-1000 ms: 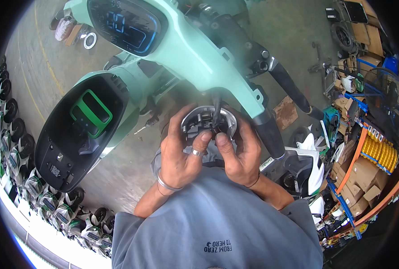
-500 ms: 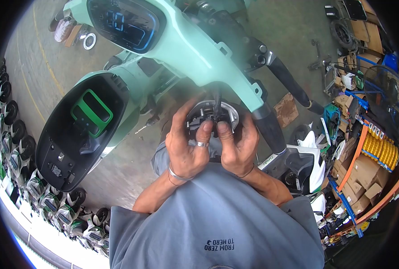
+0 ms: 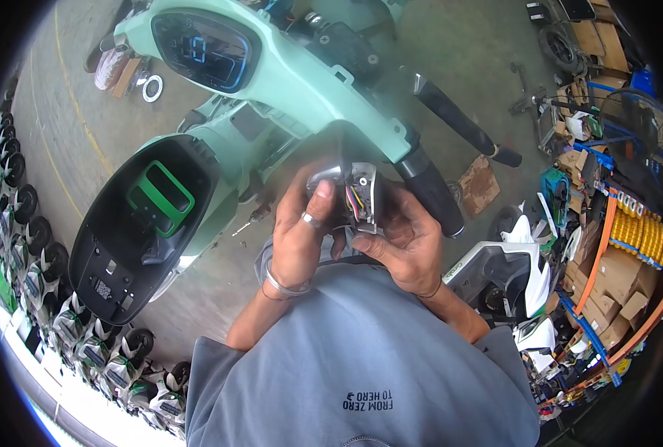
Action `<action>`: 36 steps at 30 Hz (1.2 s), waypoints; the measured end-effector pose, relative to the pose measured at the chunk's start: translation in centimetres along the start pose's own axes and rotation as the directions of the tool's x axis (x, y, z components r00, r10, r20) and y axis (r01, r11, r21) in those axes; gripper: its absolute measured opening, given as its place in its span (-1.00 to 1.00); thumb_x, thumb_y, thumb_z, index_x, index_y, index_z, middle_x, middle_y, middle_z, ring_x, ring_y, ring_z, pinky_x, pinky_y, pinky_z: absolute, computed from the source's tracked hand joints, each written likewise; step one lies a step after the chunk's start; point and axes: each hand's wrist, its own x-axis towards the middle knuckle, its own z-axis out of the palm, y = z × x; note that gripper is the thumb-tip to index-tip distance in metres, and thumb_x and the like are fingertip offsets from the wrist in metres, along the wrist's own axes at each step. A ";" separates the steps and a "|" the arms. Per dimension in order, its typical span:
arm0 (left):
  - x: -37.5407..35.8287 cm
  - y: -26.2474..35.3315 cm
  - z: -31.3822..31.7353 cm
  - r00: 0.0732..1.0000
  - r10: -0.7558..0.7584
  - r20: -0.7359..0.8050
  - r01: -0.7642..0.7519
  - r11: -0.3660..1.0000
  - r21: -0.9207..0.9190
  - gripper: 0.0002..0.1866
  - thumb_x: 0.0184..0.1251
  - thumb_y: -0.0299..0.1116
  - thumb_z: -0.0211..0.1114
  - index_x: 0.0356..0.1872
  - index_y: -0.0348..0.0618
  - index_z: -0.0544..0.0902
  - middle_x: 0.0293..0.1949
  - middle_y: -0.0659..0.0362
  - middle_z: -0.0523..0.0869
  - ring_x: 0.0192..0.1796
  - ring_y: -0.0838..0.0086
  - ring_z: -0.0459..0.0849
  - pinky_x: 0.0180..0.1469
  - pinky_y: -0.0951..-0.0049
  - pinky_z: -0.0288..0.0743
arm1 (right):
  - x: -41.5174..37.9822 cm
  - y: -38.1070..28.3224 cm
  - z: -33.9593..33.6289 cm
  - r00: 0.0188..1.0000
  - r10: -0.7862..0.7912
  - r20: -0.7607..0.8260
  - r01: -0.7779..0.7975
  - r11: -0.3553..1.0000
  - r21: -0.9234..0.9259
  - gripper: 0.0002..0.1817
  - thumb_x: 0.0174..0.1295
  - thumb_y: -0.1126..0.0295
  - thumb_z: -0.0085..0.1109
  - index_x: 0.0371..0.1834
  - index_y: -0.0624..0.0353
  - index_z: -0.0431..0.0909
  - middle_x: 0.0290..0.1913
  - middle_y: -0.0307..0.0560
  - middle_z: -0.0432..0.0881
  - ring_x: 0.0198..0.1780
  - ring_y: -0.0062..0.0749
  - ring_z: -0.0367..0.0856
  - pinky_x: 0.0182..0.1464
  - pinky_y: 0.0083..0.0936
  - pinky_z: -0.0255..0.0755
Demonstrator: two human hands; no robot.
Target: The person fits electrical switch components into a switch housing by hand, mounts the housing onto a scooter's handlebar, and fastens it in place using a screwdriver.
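Note:
Both my hands hold an open handlebar switch housing (image 3: 371,195) in front of my chest. It has a silvery rim, and thin coloured wires (image 3: 356,203) show inside it, joining a dark cable that comes down from the scooter. My left hand (image 3: 299,237) grips its left side, thumb over the rim. On the right side, my right hand (image 3: 408,240) is closed around it, thumb along the lower edge. Just above is the mint-green handlebar cover (image 3: 331,104) with a lit display (image 3: 204,51). A black handlebar grip (image 3: 432,192) lies beside my right hand.
The scooter's dark open seat compartment (image 3: 115,246) with a green insert stands at left. Another black grip (image 3: 458,119) is beyond the handlebar. White body panels (image 3: 521,287), cardboard boxes (image 3: 618,279) and racks fill the right. Several scooters line the far left.
The housing has been turned in my hands, so its coloured wires now show. My right thumb has moved down to its lower edge. The handlebar appears turned, and the display reading differs.

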 end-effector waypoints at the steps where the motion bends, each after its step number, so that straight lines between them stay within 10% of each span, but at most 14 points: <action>1: 0.0 0.0 0.2 1.000 -0.001 0.010 0.001 1.000 0.016 -0.49 0.60 -0.07 0.05 0.29 -0.31 0.39 -0.24 0.08 0.69 -0.40 0.50 0.66 -0.63 0.56 0.42 | -0.1 -0.1 0.0 1.000 -0.012 -0.010 0.012 1.000 0.011 -0.31 0.19 0.64 0.40 0.37 0.50 0.29 0.17 0.12 0.58 0.16 -0.36 0.62 0.21 -0.41 0.54; 5: -0.2 -0.4 0.0 0.999 -0.040 -0.019 0.040 0.999 -0.026 -0.40 0.57 -0.02 0.00 0.31 -0.39 0.41 -0.03 -0.03 0.69 -0.14 0.38 0.72 -0.26 0.49 0.62 | -0.7 0.3 -0.2 0.999 0.001 -0.051 0.001 1.000 0.031 -0.31 0.17 0.61 0.43 0.37 0.47 0.34 0.15 0.05 0.58 0.01 -0.43 0.68 0.07 -0.48 0.59; 10: -0.4 1.0 1.3 0.986 -0.107 -0.130 0.107 0.994 0.000 -0.40 0.55 0.01 -0.03 0.19 -0.44 0.45 -0.32 -0.04 0.66 -0.68 0.45 0.50 -0.77 0.56 0.22 | -0.6 0.9 -0.7 0.999 -0.051 0.013 0.049 0.989 0.141 -0.25 0.15 0.52 0.50 0.40 0.44 0.34 0.14 0.03 0.60 0.04 -0.44 0.69 0.10 -0.48 0.59; 16: -2.5 2.0 -1.1 0.983 -0.095 -0.160 0.063 0.979 -0.193 -0.32 0.50 -0.05 -0.06 0.35 -0.53 0.31 -0.14 -0.20 0.66 -0.76 0.35 0.46 -0.82 0.50 0.24 | 0.1 1.7 -0.7 0.975 -0.222 0.017 0.217 0.962 0.164 -0.26 0.10 0.58 0.50 0.40 0.34 0.40 0.10 -0.03 0.59 -0.01 -0.43 0.67 0.06 -0.44 0.58; 19: -2.6 2.6 -2.1 0.993 -0.064 -0.096 0.032 0.953 -0.301 -0.24 0.46 0.01 -0.08 0.41 -0.53 0.24 0.13 -0.27 0.57 -0.65 0.25 0.59 -0.62 0.41 0.55 | 0.3 2.0 -0.5 0.937 -0.348 -0.020 0.348 0.932 0.101 -0.29 0.06 0.51 0.54 0.35 0.27 0.49 0.04 -0.04 0.63 -0.02 -0.38 0.68 0.07 -0.42 0.56; 23: -3.4 2.8 -2.8 0.984 0.174 0.027 -0.176 0.960 0.219 -0.20 0.46 0.13 -0.07 0.42 -0.44 0.28 0.26 -0.26 0.48 0.09 0.01 0.68 0.16 0.01 0.61 | 0.3 2.1 -0.2 0.912 -0.401 -0.089 0.410 0.900 0.149 -0.35 0.06 0.46 0.55 0.28 0.22 0.57 0.03 0.03 0.69 0.00 -0.25 0.67 0.12 -0.38 0.52; 26: -3.6 3.2 -2.8 0.998 -0.064 -0.029 0.048 0.926 -0.375 -0.23 0.49 0.13 -0.12 0.38 -0.42 0.34 0.24 -0.24 0.52 0.19 -0.03 0.62 0.14 0.01 0.61 | -0.1 2.1 -0.1 0.888 -0.446 -0.109 0.457 0.884 0.101 -0.34 0.09 0.45 0.53 0.32 0.18 0.54 0.05 0.02 0.67 0.01 -0.27 0.67 0.13 -0.38 0.52; 29: -3.8 2.6 -2.7 0.989 0.019 -0.148 -0.054 0.971 -0.232 -0.26 0.50 0.13 -0.16 0.36 -0.39 0.39 0.21 -0.20 0.56 0.07 0.03 0.69 0.10 0.08 0.63 | -0.2 2.2 0.2 0.889 -0.444 -0.115 0.456 0.882 0.119 -0.31 0.12 0.42 0.52 0.37 0.15 0.49 0.05 0.03 0.66 0.01 -0.27 0.67 0.13 -0.38 0.52; 30: -3.9 2.3 -2.6 0.964 0.217 -0.155 -0.167 0.944 0.285 -0.26 0.50 0.14 -0.16 0.36 -0.36 0.39 0.18 -0.18 0.59 -0.01 0.07 0.72 0.03 0.13 0.65 | -0.3 2.2 0.3 0.906 -0.413 -0.091 0.422 0.896 0.140 -0.31 0.13 0.41 0.52 0.38 0.16 0.47 0.08 0.05 0.65 0.02 -0.25 0.68 0.12 -0.38 0.54; 32: -4.0 2.2 -2.5 0.918 0.390 -0.069 -0.225 0.657 0.720 -0.26 0.51 0.15 -0.17 0.37 -0.33 0.39 0.14 -0.15 0.61 -0.09 0.11 0.74 -0.03 0.19 0.67 | -0.4 1.8 0.1 0.923 -0.380 -0.061 0.384 0.910 0.157 -0.30 0.15 0.40 0.51 0.38 0.18 0.45 0.10 0.07 0.64 0.03 -0.24 0.69 0.11 -0.37 0.55; 36: -2.7 2.8 0.5 0.983 0.114 -0.144 -0.032 0.879 0.476 -0.34 0.56 0.09 -0.03 0.37 -0.31 0.39 0.01 -0.04 0.68 -0.15 0.22 0.74 -0.12 0.22 0.66 | -0.3 0.9 -0.2 0.918 -0.385 -0.093 0.384 0.923 -0.029 -0.35 0.20 0.35 0.48 0.35 0.27 0.46 0.10 0.12 0.66 0.06 -0.20 0.71 0.07 -0.38 0.58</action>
